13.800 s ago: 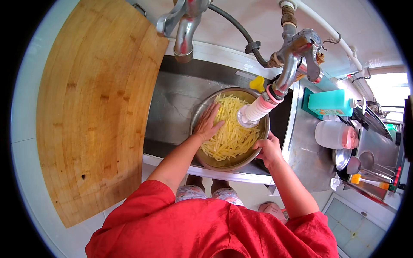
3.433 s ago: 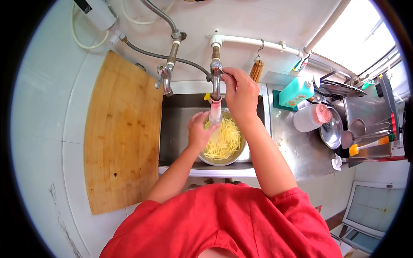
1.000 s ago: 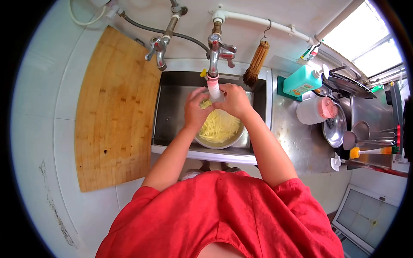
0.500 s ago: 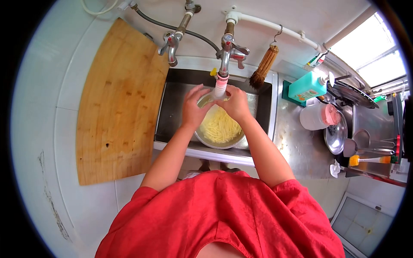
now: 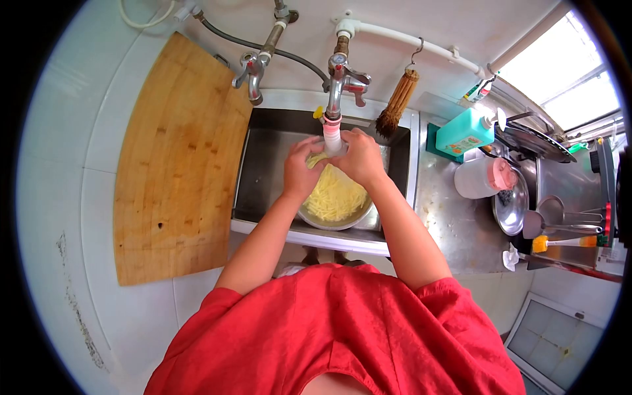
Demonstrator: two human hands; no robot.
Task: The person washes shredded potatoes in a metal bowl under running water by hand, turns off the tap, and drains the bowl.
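A metal bowl [image 5: 333, 228] stands in the sink, filled with pale yellow shredded strips [image 5: 336, 196] that look like potato in water. Over its far part, the tap [image 5: 336, 85] ends in a ribbed white and pink nozzle [image 5: 332, 137]. My right hand [image 5: 361, 158] is curled at the nozzle's right side, thumb across its lower end. On the other side, my left hand [image 5: 301, 170] has bent fingers reaching towards the nozzle, thumb apart; I see nothing gripped in it. Some fingertips are hidden behind the nozzle and hands.
The steel sink [image 5: 263, 158] has a wooden board [image 5: 178, 171] on its left. A second tap [image 5: 253, 76] and a hanging brush [image 5: 397, 104] are along the wall. On the right counter are a turquoise pump bottle [image 5: 466, 133], a pink-lidded jug [image 5: 480, 178] and a pan lid [image 5: 536, 141].
The view has shifted slightly. My left fingers have curled closer to the nozzle, and my right hand has turned a little with its fingers drawn in around it.
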